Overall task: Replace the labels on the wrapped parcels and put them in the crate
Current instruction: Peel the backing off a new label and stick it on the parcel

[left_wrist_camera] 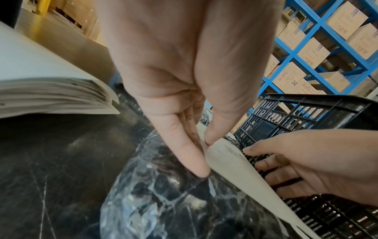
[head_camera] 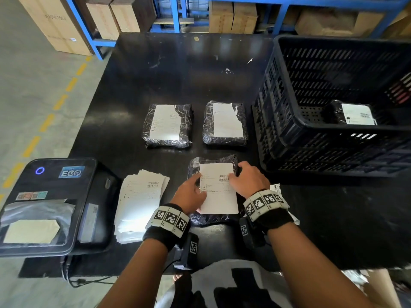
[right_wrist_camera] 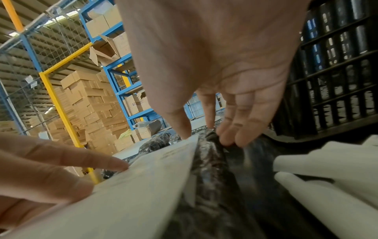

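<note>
While a labelled parcel (head_camera: 358,114) lies in the crate (head_camera: 278,130), the left hand (head_camera: 191,192) pinches and the flat-fingered right hand (head_camera: 249,178) presses a fresh label (head_camera: 219,196) onto the near parcel (head_camera: 212,160) beside it; two waiting parcels (head_camera: 168,125) (head_camera: 224,123) remain.

Cannot read the tiny print on the white paper label (head_camera: 219,190). Cannot see most of the black film-wrapped parcel (head_camera: 213,160) lying under it. Cut off at the right edge: black slotted plastic crate (head_camera: 311,152). Partly hidden behind its front rim: another wrapped parcel (head_camera: 355,114).
</note>
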`<control>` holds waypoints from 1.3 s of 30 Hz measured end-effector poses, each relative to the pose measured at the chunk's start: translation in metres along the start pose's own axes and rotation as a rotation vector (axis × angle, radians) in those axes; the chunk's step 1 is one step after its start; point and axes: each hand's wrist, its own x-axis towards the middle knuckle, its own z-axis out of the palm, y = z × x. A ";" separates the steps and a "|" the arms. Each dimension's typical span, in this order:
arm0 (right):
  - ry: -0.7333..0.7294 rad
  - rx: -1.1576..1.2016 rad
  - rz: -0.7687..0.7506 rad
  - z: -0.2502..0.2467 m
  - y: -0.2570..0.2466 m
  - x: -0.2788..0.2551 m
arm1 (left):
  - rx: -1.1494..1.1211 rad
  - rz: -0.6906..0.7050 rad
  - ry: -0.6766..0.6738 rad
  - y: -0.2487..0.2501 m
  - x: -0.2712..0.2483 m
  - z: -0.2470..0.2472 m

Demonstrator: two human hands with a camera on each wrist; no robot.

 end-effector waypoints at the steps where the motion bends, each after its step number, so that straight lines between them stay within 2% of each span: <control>1: 0.016 0.043 -0.028 0.000 0.002 0.000 | 0.005 0.002 -0.002 0.000 0.000 0.000; 5: 0.081 0.139 -0.239 0.004 0.006 -0.001 | 0.059 0.019 -0.003 0.001 -0.001 -0.004; 8: 0.017 0.093 -0.348 0.012 0.005 -0.004 | 0.129 0.038 0.036 0.002 -0.002 -0.003; 11: -0.001 0.006 -0.328 0.020 0.005 -0.007 | 0.273 0.079 0.106 0.000 -0.002 0.003; 18: 0.134 0.003 -0.174 0.022 0.021 -0.015 | 0.477 0.109 0.124 -0.006 -0.011 0.016; 23: 0.057 0.050 -0.293 0.030 0.021 -0.029 | 0.505 0.170 0.100 -0.010 -0.017 0.019; 27: 0.054 0.042 -0.249 0.039 0.029 -0.044 | 0.410 0.158 0.063 -0.020 -0.023 0.016; 30: 0.087 0.091 -0.183 0.039 0.041 -0.052 | 0.196 0.126 0.036 -0.027 -0.029 0.013; 34: -0.056 0.256 -0.123 0.041 0.046 -0.064 | 0.087 0.084 -0.009 -0.030 -0.033 0.014; 39: -0.077 0.449 -0.040 0.048 0.057 -0.068 | 0.027 0.086 -0.011 -0.033 -0.035 0.016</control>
